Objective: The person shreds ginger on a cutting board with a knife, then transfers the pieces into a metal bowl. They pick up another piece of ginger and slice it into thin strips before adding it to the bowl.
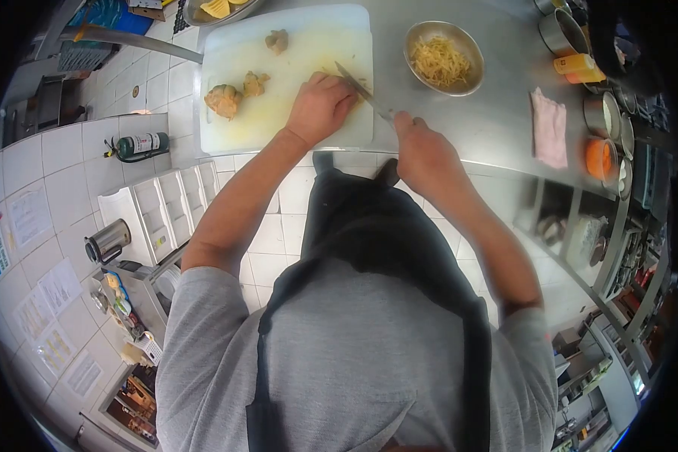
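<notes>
- Right hand (pixel 423 151) grips the knife (pixel 363 92) by its handle, blade over the board (pixel 279 120).
- Left hand (pixel 320 105) presses down on ginger, hidden beneath it.
- Ginger looks firm, knobbly, likely slippery; hold it with curled fingertips.

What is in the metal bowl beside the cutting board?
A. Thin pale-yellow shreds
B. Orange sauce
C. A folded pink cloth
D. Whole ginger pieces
A: the bowl holds a heap of thin yellowish shreds, while the whole ginger pieces lie on the board and the pink cloth lies flat on the counter.
</notes>
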Tool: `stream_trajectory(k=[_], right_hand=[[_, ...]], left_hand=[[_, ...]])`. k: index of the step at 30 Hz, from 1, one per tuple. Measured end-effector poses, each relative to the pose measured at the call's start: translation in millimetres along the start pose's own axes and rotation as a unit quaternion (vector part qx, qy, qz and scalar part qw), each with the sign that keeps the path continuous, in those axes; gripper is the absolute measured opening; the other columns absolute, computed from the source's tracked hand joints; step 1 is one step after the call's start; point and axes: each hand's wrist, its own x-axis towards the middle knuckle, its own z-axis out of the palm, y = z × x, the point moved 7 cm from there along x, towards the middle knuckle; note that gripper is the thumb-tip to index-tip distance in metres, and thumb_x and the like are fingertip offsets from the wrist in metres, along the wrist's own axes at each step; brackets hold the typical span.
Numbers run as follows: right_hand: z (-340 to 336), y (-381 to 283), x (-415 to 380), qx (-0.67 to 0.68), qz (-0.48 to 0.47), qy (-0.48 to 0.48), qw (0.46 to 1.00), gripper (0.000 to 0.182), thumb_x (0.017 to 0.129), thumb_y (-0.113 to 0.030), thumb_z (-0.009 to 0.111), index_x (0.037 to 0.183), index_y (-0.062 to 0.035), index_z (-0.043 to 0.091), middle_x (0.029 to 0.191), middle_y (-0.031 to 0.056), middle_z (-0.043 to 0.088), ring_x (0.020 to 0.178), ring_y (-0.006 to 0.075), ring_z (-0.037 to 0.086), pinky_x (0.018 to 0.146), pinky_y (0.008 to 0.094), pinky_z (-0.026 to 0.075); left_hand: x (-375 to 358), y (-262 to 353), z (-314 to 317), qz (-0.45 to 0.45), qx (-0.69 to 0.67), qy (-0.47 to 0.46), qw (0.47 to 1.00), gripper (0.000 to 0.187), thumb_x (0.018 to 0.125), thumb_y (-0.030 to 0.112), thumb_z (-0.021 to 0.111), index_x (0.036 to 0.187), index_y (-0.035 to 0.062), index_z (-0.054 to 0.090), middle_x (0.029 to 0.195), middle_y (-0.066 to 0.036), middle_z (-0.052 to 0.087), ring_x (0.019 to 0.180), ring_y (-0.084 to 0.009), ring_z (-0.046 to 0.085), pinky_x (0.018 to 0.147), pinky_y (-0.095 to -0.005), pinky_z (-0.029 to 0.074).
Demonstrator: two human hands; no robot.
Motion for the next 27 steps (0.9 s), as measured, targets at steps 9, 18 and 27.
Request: stream_trajectory(k=[9, 18, 27], right_hand=[[3.7, 1.0, 6.8, 0.011, 0.013, -0.009, 1.0, 0.027, 0.099, 0.0, 0.057, 0.125, 0.006, 0.055, 0.107, 0.0334, 0.07, 0.091, 0.0508, 0.077, 0.082, 0.0568, 0.065], [24.8, 9.4, 13.4, 0.001, 0.026, 0.014, 1.0, 0.026, 0.1, -0.002, 0.058, 0.124, 0.0063, 0.055, 0.106, 0.0334, 0.07, 0.09, 0.0486, 0.078, 0.078, 0.0539, 0.066], [7.1, -2.2, 2.5, -0.003, 0.01, 0.015, 1.0, 0.021, 0.1, -0.002, 0.058, 0.119, 0.0042, 0.056, 0.103, 0.0291, 0.072, 0.088, 0.0459, 0.078, 0.077, 0.0531, 0.065]], left_hand=[[0.5, -1.8, 0.4, 0.006, -0.008, 0.014, 1.0, 0.011, 0.092, 0.007, 0.08, 0.104, 0.0061, 0.082, 0.103, -0.01, 0.077, 0.101, -0.0354, 0.069, 0.094, -0.0448, 0.058], [-2.8, -5.1, 1.2, 0.008, -0.024, 0.028, 0.999, 0.009, 0.092, 0.008, 0.08, 0.101, 0.007, 0.078, 0.103, -0.011, 0.073, 0.102, -0.0369, 0.068, 0.095, -0.0467, 0.057], [-8.4, -5.1, 0.8, 0.003, -0.019, 0.019, 1.0, 0.01, 0.093, 0.009, 0.08, 0.102, 0.0067, 0.079, 0.104, -0.011, 0.074, 0.104, -0.0362, 0.068, 0.097, -0.0459, 0.056]])
